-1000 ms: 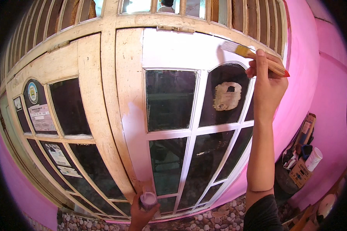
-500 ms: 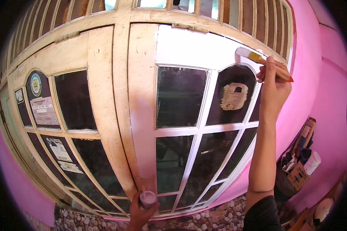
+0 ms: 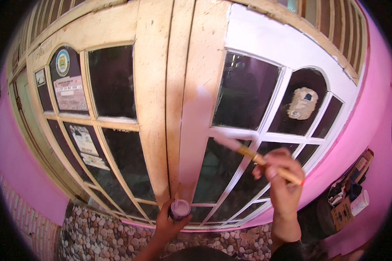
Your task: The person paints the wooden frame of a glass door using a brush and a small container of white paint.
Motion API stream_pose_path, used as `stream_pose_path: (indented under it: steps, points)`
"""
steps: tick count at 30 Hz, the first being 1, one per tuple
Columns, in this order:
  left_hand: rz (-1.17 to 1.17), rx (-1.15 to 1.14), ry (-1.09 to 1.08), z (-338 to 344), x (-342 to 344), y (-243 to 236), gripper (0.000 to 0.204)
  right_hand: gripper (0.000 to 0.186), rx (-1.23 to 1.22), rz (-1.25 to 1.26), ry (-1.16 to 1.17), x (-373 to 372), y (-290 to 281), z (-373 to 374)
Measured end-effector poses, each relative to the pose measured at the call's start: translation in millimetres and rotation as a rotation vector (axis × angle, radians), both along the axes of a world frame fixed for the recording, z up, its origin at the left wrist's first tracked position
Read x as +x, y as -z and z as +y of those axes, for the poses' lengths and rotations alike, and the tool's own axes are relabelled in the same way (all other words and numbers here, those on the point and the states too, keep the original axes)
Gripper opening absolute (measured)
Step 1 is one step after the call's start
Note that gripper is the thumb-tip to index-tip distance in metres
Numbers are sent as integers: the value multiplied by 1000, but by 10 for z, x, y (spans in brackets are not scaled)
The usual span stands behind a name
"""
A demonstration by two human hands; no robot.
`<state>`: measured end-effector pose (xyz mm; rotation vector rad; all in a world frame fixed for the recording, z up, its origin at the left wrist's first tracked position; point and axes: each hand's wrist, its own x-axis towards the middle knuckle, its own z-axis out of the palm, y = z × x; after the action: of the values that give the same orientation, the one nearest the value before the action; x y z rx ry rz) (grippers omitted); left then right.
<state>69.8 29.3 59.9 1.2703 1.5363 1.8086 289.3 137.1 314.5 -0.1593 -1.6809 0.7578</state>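
Note:
In my right hand (image 3: 283,174) is a paintbrush (image 3: 248,153), its wooden handle gripped and its bristles pointing up and left. The brush is slightly blurred and appears in front of the right door panel (image 3: 265,35), whose top rail and window bars are white. My left hand (image 3: 167,222) wraps round a small paint can (image 3: 180,209) of pale paint, low in front of the doors; a thin stick stands at its rim. A pale painted stretch covers the lower part of the right door's inner upright (image 3: 195,126), while above it the wood is bare cream.
On the left stands the unpainted cream door (image 3: 152,78) with papers and a round sticker on its panes. Pink wall (image 3: 370,113) borders the right side. A cardboard box (image 3: 343,213) and a white tub (image 3: 360,202) stand there. Pebble-patterned flooring (image 3: 100,235) lies below.
The brush has left the door's top rail and come down and left, toward the middle panes. My view has swung left, and the left hand still holds the can low.

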Motion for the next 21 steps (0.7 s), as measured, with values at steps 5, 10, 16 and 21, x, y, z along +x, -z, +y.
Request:
stream_pose_path:
  steps: [5, 10, 16, 21]
  points:
    - [97, -40, -96, -7, 98, -274, 72, 21, -356, -120, -111, -25, 487, -181]
    - [169, 45, -63, 13, 173, -369, 72, 25, -282, -343, -41, 102, 861, -104]
    - [34, 51, -22, 40, 304, -319, 72, 28, -589, -323, -247, 97, 1167, -110]
    - [168, -62, -103, 67, 418, -204, 76, 17, -609, -195, -297, 182, 1294, -4]
